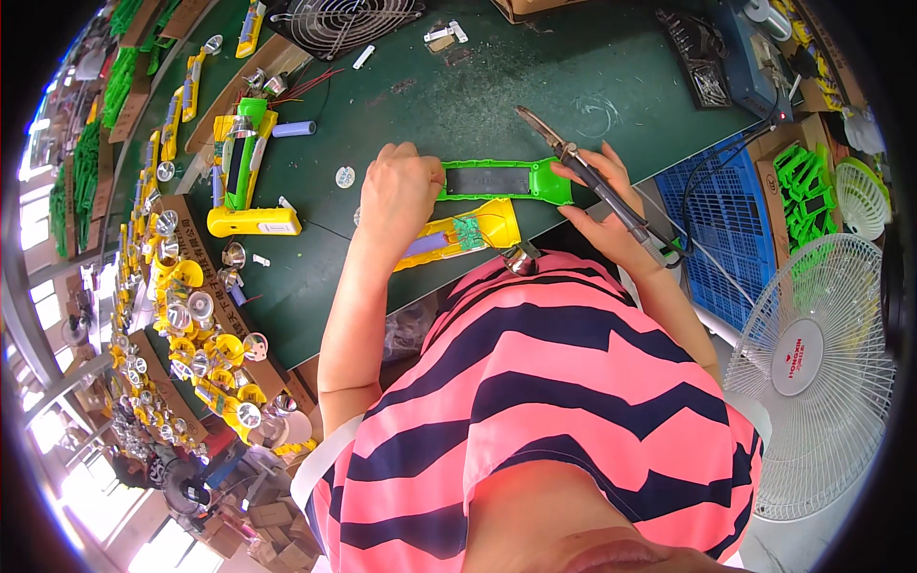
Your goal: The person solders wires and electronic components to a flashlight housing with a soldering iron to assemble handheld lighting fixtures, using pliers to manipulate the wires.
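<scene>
On the dark green workbench (535, 86), near its front edge, we find a half-built torch lying open in two shells. The green shell (504, 180) lies flat with a dark panel facing up; the yellow shell (458, 236) lies just beside it on the near side, touching or nearly so, with a small green circuit board showing inside.

We see the left hand (396, 196) resting on the left ends of both shells, fingers curled down and pressing on them; whether it grips the yellow shell fully we cannot tell.

We see the right hand (607, 205) at the right end of the green shell, fingers closed around the handle of a soldering iron (583, 172). The iron is tilted, its tip pointing up and away from the shells, clear of them.

A silver reflector (522, 258) sits at the bench edge, just in front of the yellow shell.

To the left we note another green and yellow torch (244, 172) and a crowd of yellow parts and reflectors (205, 334). A blue crate (721, 229) stands to the right, with a white fan (812, 372) beside it. A second fan (344, 21) lies at the far edge.
</scene>
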Tool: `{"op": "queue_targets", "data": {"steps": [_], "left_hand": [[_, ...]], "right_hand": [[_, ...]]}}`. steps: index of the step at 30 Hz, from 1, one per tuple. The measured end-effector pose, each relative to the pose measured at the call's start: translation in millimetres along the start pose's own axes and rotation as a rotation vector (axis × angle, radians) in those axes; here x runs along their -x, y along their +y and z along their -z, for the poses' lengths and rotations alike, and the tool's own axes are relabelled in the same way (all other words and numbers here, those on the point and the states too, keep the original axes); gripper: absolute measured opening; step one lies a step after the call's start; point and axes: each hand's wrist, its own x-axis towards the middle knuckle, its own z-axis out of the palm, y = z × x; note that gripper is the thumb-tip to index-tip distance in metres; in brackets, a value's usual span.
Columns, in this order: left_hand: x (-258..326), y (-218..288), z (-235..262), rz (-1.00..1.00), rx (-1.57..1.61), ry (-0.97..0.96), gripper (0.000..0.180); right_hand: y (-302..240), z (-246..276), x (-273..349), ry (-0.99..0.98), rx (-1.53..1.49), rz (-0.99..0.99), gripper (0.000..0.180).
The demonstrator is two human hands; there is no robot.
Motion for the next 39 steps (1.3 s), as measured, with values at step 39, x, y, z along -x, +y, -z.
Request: {"op": "queue_targets", "data": {"steps": [39], "left_hand": [[19,43,-29,-0.065,0.209,0.308,0.005]], "right_hand": [[-5,-19,-26,-0.158,-0.189,0.053,0.050]]}}
